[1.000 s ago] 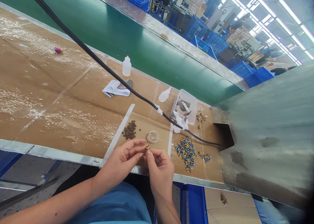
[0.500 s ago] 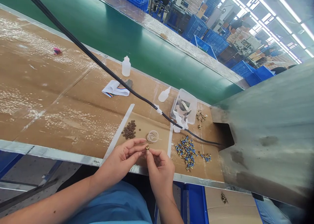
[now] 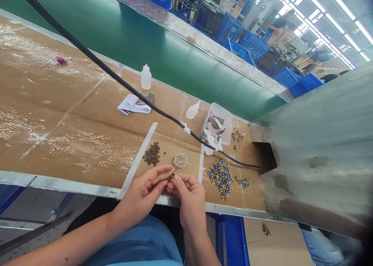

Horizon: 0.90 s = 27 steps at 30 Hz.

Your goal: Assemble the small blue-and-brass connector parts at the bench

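Metal part (image 3: pixel 174 174), cup (image 3: pixel 180 154) just beyond, cable (image 3: pixel 116 77) crossing bench (image 3: pixel 96 137)

On my feed: worktop (image 3: pixel 87 132) brown, mottled with white scuffs; front edge (image 3: pixel 72 186) metallic grey. Small held piece (image 3: pixel 174 174) reads brass-gold. Near the front edge I have dark-brown discs (image 3: pixel 152 154), then blue-and-gold parts (image 3: pixel 223 177) toward the right end. Far edge: white cloth (image 3: pixel 129 102) with multicoloured stripes, upright milky-white bottle (image 3: pixel 146 79), green strip (image 3: pixel 145 40) beyond. Cable (image 3: pixel 96 61) over it: plain black.
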Each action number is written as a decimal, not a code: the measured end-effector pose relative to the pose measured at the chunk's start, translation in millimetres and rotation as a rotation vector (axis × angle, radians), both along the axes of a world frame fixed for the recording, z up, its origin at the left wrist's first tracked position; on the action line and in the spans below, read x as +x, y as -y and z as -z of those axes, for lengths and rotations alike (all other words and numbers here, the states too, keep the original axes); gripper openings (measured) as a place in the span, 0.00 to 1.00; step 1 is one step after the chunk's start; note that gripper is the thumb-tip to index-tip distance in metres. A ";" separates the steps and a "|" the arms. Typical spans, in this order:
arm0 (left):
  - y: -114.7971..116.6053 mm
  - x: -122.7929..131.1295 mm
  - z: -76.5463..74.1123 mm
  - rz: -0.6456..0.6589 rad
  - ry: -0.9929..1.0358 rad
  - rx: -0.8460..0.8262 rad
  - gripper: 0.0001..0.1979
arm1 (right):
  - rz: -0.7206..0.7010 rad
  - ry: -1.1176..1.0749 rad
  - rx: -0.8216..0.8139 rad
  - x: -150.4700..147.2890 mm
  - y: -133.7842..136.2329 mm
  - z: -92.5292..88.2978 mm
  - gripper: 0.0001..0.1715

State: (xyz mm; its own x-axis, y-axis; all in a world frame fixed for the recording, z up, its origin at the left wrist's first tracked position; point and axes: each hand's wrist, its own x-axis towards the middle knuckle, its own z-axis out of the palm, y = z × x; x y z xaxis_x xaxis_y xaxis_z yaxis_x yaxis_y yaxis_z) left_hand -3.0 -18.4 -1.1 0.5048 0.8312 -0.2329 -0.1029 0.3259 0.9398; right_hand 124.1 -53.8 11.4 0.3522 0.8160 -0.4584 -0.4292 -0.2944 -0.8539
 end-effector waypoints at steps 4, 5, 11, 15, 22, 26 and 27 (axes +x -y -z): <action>-2.3 -0.3 -1.2 0.011 -0.001 -0.021 0.18 | -0.027 0.183 0.047 -1.4 3.7 0.6 0.11; -2.7 -0.4 -1.2 0.013 -0.010 -0.010 0.17 | -0.036 0.239 0.063 -1.3 4.7 1.0 0.11; -2.3 -1.3 -0.3 0.013 -0.049 0.046 0.15 | -0.118 0.599 0.120 2.6 11.2 6.8 0.09; -1.7 -1.7 0.7 0.008 -0.048 0.050 0.14 | -0.157 0.879 0.155 4.9 13.2 7.9 0.08; -2.3 -0.2 0.3 -0.002 -0.028 0.032 0.12 | -0.172 0.989 0.209 8.5 12.6 7.2 0.08; -3.5 0.7 -3.8 -0.019 -0.002 -0.027 0.13 | -0.168 0.791 0.174 8.3 12.1 8.8 0.08; -4.0 0.7 -5.0 -0.023 0.014 -0.046 0.14 | -0.160 0.710 0.172 7.6 11.2 8.6 0.07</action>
State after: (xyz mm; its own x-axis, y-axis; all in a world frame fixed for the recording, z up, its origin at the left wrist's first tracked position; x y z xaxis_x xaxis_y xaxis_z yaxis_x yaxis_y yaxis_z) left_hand -2.3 -14.5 4.0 0.4895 0.8310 -0.2642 -0.1240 0.3662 0.9222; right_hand 131.7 -65.0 2.8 0.3866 0.9219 -0.0263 0.2798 -0.1444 -0.9491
